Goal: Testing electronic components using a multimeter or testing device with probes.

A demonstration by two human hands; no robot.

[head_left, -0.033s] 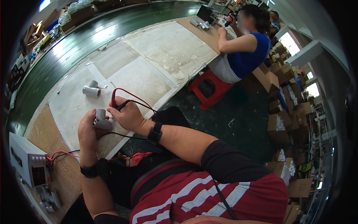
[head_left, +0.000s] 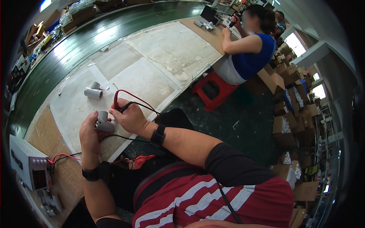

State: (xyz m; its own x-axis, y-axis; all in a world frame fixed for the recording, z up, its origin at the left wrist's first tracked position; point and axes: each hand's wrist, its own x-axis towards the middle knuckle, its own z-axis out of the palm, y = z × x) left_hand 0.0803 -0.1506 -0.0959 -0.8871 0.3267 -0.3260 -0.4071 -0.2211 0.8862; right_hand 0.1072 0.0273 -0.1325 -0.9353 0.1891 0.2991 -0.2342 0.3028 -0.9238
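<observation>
A grey T-shaped plastic housing (head_left: 104, 124) is gripped in my left hand (head_left: 90, 133), with its open end toward my thumb. Close on its right, my right hand (head_left: 130, 118) is closed around a red test lead (head_left: 115, 99) and a black test lead (head_left: 125, 107). Their tips point at the housing; I cannot make out whether they touch it. Farther up the table lies another pair of grey tubular pieces (head_left: 93, 91), with a short thin wire beside them.
At the left stands a white bench power supply (head_left: 28, 161) with red and black leads. Grey parts (head_left: 49, 203) lie near it. A green conveyor belt (head_left: 68, 55) runs beyond the worktable (head_left: 152, 78). On the right, a co-worker (head_left: 249, 49) sits on a red stool (head_left: 213, 91); cardboard boxes (head_left: 285, 127) are stacked behind.
</observation>
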